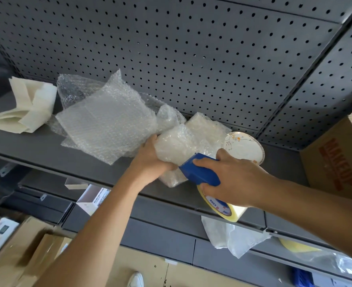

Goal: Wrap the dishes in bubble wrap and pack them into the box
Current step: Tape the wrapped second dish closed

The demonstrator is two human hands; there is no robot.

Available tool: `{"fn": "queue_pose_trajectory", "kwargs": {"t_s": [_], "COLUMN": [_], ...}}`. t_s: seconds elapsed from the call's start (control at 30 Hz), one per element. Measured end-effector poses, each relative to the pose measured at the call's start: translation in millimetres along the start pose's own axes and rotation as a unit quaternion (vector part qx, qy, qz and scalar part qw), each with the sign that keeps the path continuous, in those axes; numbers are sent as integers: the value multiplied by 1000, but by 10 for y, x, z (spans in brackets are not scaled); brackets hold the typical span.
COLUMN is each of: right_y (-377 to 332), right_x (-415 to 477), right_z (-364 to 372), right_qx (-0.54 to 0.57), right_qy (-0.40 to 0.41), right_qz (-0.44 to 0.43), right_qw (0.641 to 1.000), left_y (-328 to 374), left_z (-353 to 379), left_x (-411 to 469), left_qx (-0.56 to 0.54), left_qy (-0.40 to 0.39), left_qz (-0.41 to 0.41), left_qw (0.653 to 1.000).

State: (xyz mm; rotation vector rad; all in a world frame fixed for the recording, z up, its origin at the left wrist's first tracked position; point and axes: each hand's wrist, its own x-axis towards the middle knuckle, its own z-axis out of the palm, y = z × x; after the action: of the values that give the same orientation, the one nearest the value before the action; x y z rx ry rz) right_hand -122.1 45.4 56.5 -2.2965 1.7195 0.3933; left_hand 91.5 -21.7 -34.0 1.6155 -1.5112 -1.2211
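On the grey shelf (36,150), my left hand (150,157) grips a dish bundled in bubble wrap (177,145). My right hand (231,179) holds a blue tape dispenser (200,172) with a roll of clear tape (222,208), its front end against the bundle. A white bowl (245,146) with an orange flower pattern lies on its side just behind my right hand. Another wrapped piece (206,125) sits behind the bundle. The cardboard box (336,156) with red lettering stands at the shelf's right end.
Loose bubble wrap sheets (107,125) lie spread on the shelf's middle. Folded white foam sheets (28,108) sit at the far left. A dark pegboard (191,48) backs the shelf. Cardboard boxes (20,249) stand on the floor below, and a plastic bag (233,235) hangs off the lower shelf.
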Motion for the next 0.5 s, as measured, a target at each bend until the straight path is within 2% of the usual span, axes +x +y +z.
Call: {"fn": "queue_pose_trajectory", "kwargs": {"t_s": [0.13,0.27,0.33,0.5], "right_y": [110,201,249,389], "right_x": [-23,-57,-75,-210], "right_z": [-1,6,-6,-133], "right_qx": [7,-4,-5,-12], "right_qy": [-5,1,8,37], "right_qz": [-9,-33,-44,-69], "right_qw": [1000,999,999,997], "left_y": [140,190,211,117], "left_z": [-258,-243,-187,-127], "left_x": [51,41,5,-102], "left_qx": [-86,-135,-180,-279], "left_qy": [-96,-169,-175,-126], "left_qz": [-70,-97,-113,-155], "left_qw": [989,972,961,939]}}
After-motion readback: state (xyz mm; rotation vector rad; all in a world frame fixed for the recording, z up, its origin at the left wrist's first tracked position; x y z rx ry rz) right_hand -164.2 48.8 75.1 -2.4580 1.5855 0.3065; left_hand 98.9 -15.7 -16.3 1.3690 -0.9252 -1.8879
